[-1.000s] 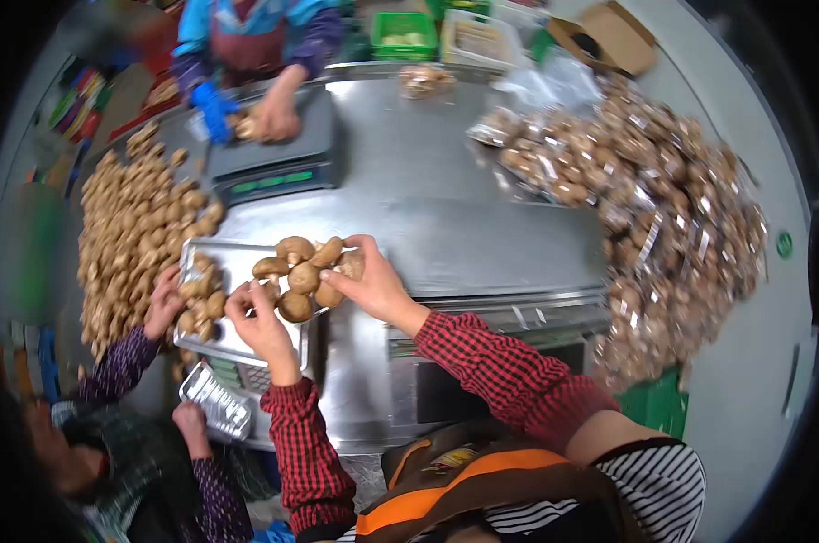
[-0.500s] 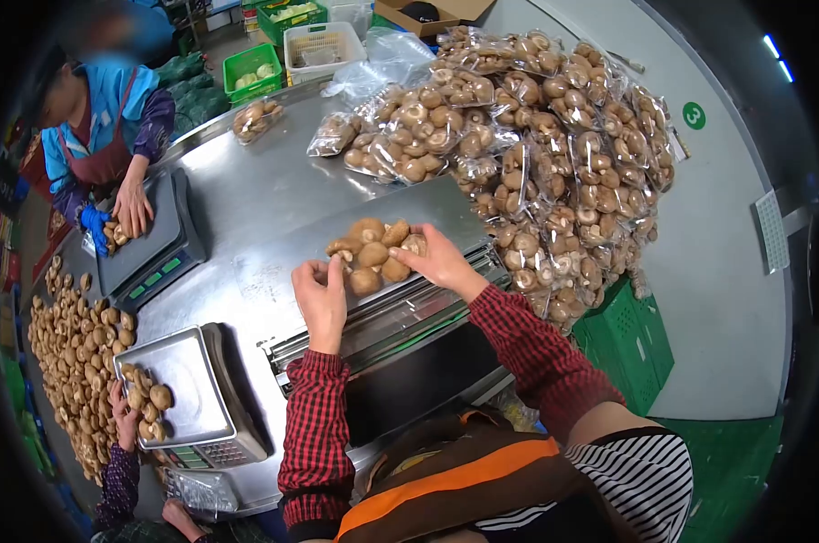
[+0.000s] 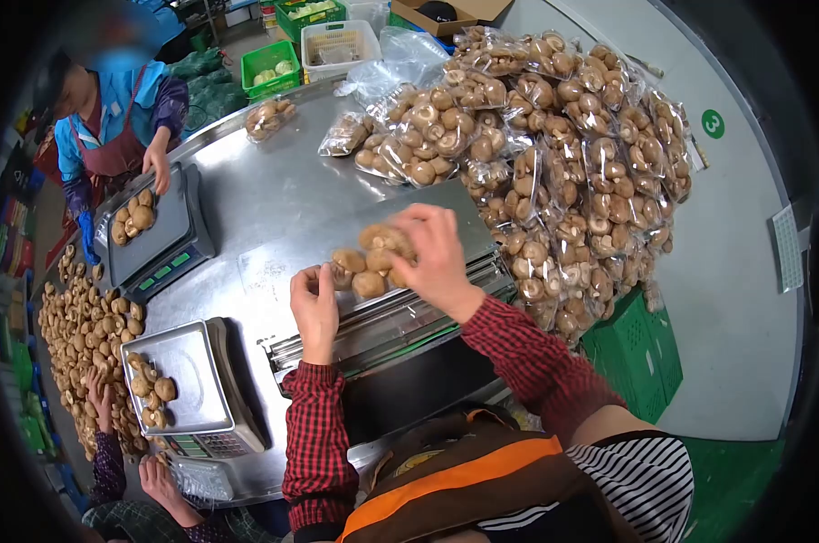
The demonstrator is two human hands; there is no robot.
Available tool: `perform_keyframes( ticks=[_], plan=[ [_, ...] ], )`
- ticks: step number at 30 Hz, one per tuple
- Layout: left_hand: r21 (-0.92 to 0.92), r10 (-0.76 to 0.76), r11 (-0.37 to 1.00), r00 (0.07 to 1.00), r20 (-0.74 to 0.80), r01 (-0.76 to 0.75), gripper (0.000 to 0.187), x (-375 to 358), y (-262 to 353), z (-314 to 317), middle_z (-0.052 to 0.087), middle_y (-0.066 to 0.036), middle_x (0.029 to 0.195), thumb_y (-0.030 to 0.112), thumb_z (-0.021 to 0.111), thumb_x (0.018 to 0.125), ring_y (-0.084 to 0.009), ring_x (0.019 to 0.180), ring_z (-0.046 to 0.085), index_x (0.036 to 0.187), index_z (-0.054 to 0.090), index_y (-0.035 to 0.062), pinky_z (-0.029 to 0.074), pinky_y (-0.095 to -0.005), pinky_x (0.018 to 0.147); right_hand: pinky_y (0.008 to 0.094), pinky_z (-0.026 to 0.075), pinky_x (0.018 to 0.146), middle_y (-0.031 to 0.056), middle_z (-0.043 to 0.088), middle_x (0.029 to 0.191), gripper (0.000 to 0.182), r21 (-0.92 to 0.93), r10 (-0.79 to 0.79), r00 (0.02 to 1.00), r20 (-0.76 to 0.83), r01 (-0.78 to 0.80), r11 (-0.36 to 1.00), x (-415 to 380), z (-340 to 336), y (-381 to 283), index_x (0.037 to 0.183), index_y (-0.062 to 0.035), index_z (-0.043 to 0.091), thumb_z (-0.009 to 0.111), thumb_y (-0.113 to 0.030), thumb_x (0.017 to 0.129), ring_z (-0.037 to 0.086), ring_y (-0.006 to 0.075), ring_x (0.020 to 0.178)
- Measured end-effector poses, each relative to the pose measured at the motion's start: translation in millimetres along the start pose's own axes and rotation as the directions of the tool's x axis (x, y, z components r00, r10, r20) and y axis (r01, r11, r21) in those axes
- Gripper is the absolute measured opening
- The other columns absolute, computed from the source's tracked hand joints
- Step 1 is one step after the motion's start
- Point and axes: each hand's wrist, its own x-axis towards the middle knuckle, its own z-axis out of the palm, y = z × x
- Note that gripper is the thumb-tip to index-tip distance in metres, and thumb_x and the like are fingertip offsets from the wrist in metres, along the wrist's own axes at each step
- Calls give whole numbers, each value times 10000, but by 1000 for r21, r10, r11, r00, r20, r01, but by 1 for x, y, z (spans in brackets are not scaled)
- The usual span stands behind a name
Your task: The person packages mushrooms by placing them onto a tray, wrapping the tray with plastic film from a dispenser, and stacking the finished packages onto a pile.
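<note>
A cluster of brown shiitake mushrooms (image 3: pixel 370 284), seemingly in a thin clear bag, lies at the steel sealing machine (image 3: pixel 400 328); the film is hard to make out. My left hand (image 3: pixel 315 312) is at the cluster's left edge, thumb and fingers pinched together there. On the other side my right hand (image 3: pixel 435 258) curls its fingers over the upper right mushrooms, slightly blurred. Its fingertips are partly hidden behind the hand.
Bagged mushrooms (image 3: pixel 554 172) form a big heap at right. One bag (image 3: pixel 269 119) lies apart at the far edge. Loose mushrooms (image 3: pixel 88 335) and two scales (image 3: pixel 179 362) holding mushrooms stand left. Co-workers' hands (image 3: pixel 161 167) are nearby. A green crate (image 3: pixel 634 353) sits below the heap.
My right hand has moved up and over the mushrooms, tipping the upper ones. The co-worker's hand has lifted off the far scale; another co-worker's hand has moved from the near scale to the loose mushrooms.
</note>
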Motion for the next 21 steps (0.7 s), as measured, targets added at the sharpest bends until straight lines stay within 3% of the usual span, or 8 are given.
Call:
perform_keyframes(
  ticks=[4, 8, 11, 12, 13, 15, 18, 21],
  plan=[
    [5, 23, 1000, 1000, -4, -23, 283, -1, -4, 2, 599, -112, 904, 236, 642, 934, -178, 810, 561, 926, 630, -47, 468, -320, 775, 379, 465, 903, 58, 531, 1186, 435, 43, -179, 933, 312, 175, 984, 4, 26, 0, 1132, -106, 641, 760, -175, 719, 494, 294, 1064],
    [-18, 76, 997, 995, -59, -78, 266, -11, -4, -18, 612, -120, 903, 218, 643, 934, -184, 821, 571, 925, 627, -47, 470, -322, 787, 387, 464, 917, 72, 557, 1208, 382, 185, -226, 936, 269, 180, 966, -6, 3, 9, 1112, -84, 651, 746, -203, 761, 513, 298, 1089],
    [186, 110, 979, 982, -154, -81, 255, -39, 10, -56, 596, -110, 798, 197, 647, 926, -176, 784, 554, 837, 615, -39, 458, -315, 748, 400, 460, 931, 123, 627, 1041, 265, 215, 138, 964, 227, -188, 958, -36, -40, 40, 1043, -43, 668, 704, -220, 848, 574, 293, 1045],
    [351, 106, 936, 978, -182, -36, 258, -53, 20, -68, 584, -118, 742, 182, 665, 902, -226, 720, 548, 769, 622, -35, 451, -364, 690, 405, 466, 921, 116, 622, 985, 249, 234, 379, 875, 302, -453, 860, -54, -53, 53, 1024, -34, 668, 697, -223, 864, 593, 285, 1020],
    [614, 300, 775, 942, -152, -148, 282, -62, 4, -81, 597, -134, 737, 214, 700, 864, -294, 695, 546, 719, 643, -21, 438, -420, 658, 420, 477, 862, 104, 616, 901, 242, 143, 495, 815, 300, -552, 822, -71, -63, 68, 936, -31, 693, 693, -264, 869, 603, 289, 932],
    [829, 280, 553, 956, -88, -86, 307, -83, -3, -90, 613, -137, 736, 285, 734, 823, -337, 720, 559, 713, 676, 4, 433, -450, 667, 426, 473, 793, 106, 620, 836, 350, -269, 481, 813, 328, -407, 873, -96, -77, 86, 807, -48, 730, 685, -391, 860, 587, 297, 844],
    [895, 324, 432, 945, -37, -113, 433, -91, 1, -73, 623, -134, 757, 453, 771, 754, -335, 761, 575, 707, 689, 31, 434, -447, 702, 424, 462, 751, 112, 616, 766, 460, -364, 355, 874, 333, -228, 903, -109, -56, 81, 704, -76, 748, 664, -508, 836, 567, 303, 807],
    [905, 266, 422, 962, -61, -60, 507, -85, 1, -79, 624, -141, 784, 530, 754, 739, -336, 800, 583, 707, 683, 28, 438, -453, 717, 427, 480, 764, 140, 647, 745, 582, -410, 381, 810, 445, -194, 891, -100, -34, 68, 696, -54, 752, 645, -619, 783, 614, 328, 819]
  ],
)
